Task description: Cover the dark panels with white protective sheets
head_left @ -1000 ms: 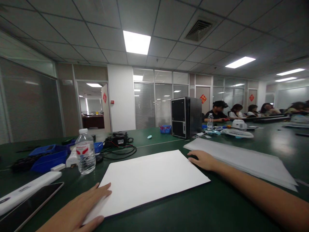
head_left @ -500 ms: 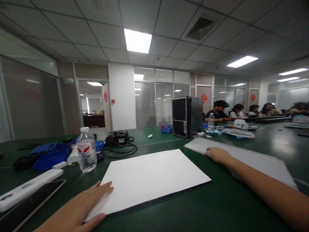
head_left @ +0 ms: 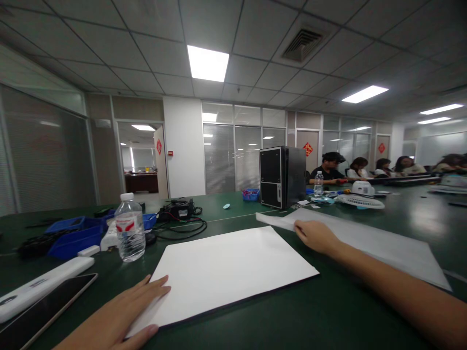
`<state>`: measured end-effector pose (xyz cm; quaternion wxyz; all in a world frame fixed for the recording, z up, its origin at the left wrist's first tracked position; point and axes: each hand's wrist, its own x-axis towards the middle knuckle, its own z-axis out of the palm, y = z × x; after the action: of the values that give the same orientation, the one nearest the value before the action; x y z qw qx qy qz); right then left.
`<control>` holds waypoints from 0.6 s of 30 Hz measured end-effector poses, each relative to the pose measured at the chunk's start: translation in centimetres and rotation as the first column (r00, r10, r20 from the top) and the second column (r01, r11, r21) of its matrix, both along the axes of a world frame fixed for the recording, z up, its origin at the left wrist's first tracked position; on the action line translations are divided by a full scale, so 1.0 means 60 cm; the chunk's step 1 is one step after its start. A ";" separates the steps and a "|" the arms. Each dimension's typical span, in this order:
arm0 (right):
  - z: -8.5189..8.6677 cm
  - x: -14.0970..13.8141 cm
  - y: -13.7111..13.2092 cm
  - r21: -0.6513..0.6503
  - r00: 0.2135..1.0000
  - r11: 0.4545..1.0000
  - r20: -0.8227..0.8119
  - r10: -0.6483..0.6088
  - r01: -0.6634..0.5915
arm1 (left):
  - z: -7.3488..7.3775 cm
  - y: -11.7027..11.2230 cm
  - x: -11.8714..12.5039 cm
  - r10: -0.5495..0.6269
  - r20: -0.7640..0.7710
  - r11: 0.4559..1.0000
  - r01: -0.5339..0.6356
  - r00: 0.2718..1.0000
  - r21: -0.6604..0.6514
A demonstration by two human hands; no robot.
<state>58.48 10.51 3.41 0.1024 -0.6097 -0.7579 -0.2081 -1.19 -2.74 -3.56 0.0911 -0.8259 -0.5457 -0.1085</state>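
A large white board [head_left: 229,272] lies flat on the green table [head_left: 310,316] in front of me. My left hand [head_left: 120,316] rests on the board's near left corner, fingers stretched out flat. My right hand [head_left: 315,236] is just beyond the board's far right corner, on a stack of white paper sheets [head_left: 383,245]. Its fingers are curled on the top sheet [head_left: 277,219], whose left end sticks out to the left of the stack.
A water bottle [head_left: 129,228], blue bins [head_left: 75,236], a black cable bundle [head_left: 180,214], and a white device beside a dark tablet [head_left: 44,311] are at the left. A black computer case [head_left: 281,177] stands behind the paper. Several people sit at the far right.
My right hand left the board's far corner, went onto the paper stack, then drew back left with the top sheet, which now pokes out left. The left hand stayed put.
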 end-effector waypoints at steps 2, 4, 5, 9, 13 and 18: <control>0.006 -0.034 -0.024 0.021 0.987 0.987 0.030 0.157 -0.157 | 0.005 0.005 -0.008 -0.009 -0.018 0.999 0.009 1.000 -0.034; 0.010 -0.064 -0.048 -0.005 0.948 0.949 0.044 0.315 -0.315 | 0.007 0.011 -0.015 -0.022 -0.018 0.996 0.021 1.000 -0.087; 0.011 -0.076 -0.059 -0.033 0.921 0.922 0.043 0.388 -0.387 | 0.007 0.013 -0.016 -0.027 -0.016 0.993 0.025 1.000 -0.117; 0.013 -0.097 -0.080 -0.149 0.794 0.784 -0.019 0.607 -0.603 | -0.002 0.008 -0.006 0.002 0.014 1.000 -0.002 1.000 -0.021; 0.013 -0.073 -0.061 -0.131 0.832 0.821 -0.072 0.550 -0.555 | -0.011 -0.006 0.012 0.008 0.043 0.993 -0.014 0.999 0.121; 0.007 -0.009 -0.016 -0.117 0.977 0.971 -0.084 0.198 -0.207 | -0.012 -0.003 0.006 -0.012 0.057 0.994 0.005 0.998 0.107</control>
<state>57.93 9.57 3.80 0.1117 -0.5413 -0.8237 -0.1266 -0.83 -2.93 -4.27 0.1188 -0.8187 -0.5380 -0.1618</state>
